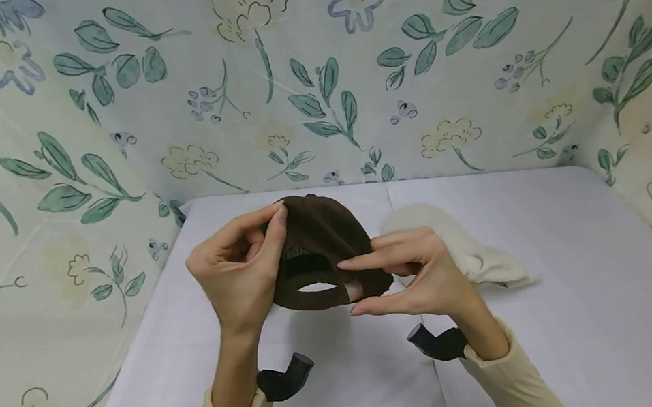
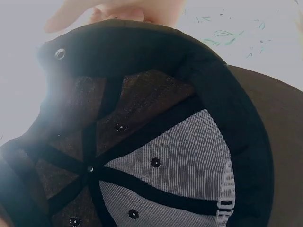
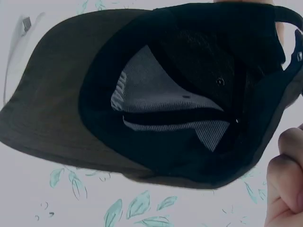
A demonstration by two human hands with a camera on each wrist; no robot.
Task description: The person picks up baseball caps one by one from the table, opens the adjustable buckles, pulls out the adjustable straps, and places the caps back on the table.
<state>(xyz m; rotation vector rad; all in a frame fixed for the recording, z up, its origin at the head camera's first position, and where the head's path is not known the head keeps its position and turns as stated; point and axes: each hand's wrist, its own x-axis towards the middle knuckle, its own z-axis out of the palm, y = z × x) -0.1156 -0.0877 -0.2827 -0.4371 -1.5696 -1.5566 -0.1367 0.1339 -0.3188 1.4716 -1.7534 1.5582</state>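
Note:
A dark brown baseball cap [image 1: 329, 230] is held up above the white table, its back opening and strap turned toward me. My left hand [image 1: 241, 263] pinches the cap's edge at upper left between thumb and fingertips. On the other side, my right hand [image 1: 415, 267] holds the back edge near the strap, index finger across the outside and thumb low beside the strap. Inside, the cap [image 2: 165, 156] shows dark seam tape, pale mesh-like panels and raised lettering near the front. The cap's brim [image 3: 61, 94] points left in the right wrist view.
An off-white soft fabric item [image 1: 448, 235] lies on the white-covered table [image 1: 566, 337] behind my right hand. Floral cloth [image 1: 312, 95] hangs behind and at both sides. Black curved wrist pieces [image 1: 287, 377] stick inward from the sleeves.

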